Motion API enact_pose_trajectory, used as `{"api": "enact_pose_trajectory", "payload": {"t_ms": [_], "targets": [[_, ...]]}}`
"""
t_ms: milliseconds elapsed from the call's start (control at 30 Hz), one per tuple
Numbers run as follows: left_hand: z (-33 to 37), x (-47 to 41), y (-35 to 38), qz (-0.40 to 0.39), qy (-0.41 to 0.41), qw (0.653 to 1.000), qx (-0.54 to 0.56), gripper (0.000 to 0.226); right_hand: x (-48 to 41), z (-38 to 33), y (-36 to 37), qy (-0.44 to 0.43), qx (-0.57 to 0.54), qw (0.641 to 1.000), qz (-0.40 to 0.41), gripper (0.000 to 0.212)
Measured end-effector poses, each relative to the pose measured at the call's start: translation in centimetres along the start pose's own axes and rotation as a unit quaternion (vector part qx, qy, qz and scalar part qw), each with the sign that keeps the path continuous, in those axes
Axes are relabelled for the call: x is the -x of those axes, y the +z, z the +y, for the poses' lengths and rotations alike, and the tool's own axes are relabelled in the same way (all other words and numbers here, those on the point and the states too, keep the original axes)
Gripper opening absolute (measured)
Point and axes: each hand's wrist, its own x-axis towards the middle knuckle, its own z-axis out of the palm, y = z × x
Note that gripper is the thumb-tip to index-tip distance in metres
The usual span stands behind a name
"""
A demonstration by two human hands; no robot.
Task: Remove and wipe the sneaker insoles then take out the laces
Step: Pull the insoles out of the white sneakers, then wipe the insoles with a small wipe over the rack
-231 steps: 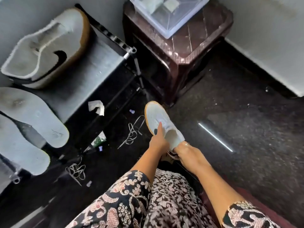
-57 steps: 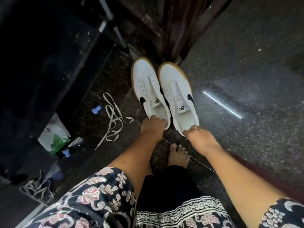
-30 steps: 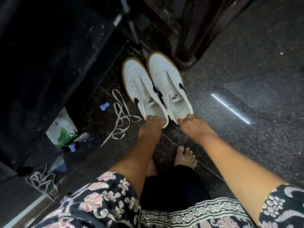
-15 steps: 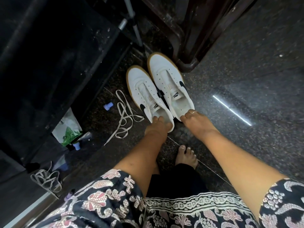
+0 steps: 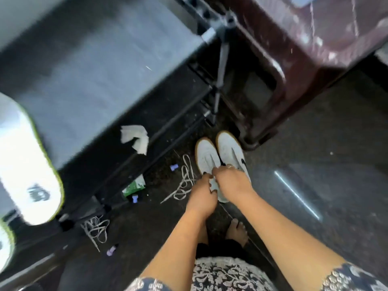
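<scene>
Two white sneakers with tan soles stand side by side on the dark floor, the left sneaker (image 5: 204, 155) and the right sneaker (image 5: 228, 147), toes pointing away, no laces in them. My left hand (image 5: 202, 193) grips the heel end of the left sneaker. My right hand (image 5: 232, 181), with a ring, lies close beside it, fingers curled over the right sneaker's opening. A loose white lace (image 5: 185, 179) lies just left of the sneakers, and a second lace (image 5: 95, 227) lies nearer me. White insoles (image 5: 25, 164) rest on the rack at the far left. The frame is blurred.
A grey shoe rack (image 5: 94, 66) with metal tubes fills the left. A maroon plastic stool (image 5: 294, 59) stands just behind the sneakers. On the rack's lower shelf lie a crumpled tissue (image 5: 134, 137) and a green packet (image 5: 134, 186). My bare foot (image 5: 237, 232) is below the hands.
The view has tilted up, bringing the rack top and insoles into sight. My two hands have drawn closer together on the sneakers' rear ends, the right one reaching further over the openings.
</scene>
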Motion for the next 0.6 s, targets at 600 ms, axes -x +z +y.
{"api": "enact_pose_trajectory", "payload": {"t_ms": [600], "targets": [[-0.7,20.2,-22.2,0.415,-0.008,0.862,0.291,0.028,7.2,-23.2,-20.1,-0.148,-0.239,0.934,0.222,0.015]]}}
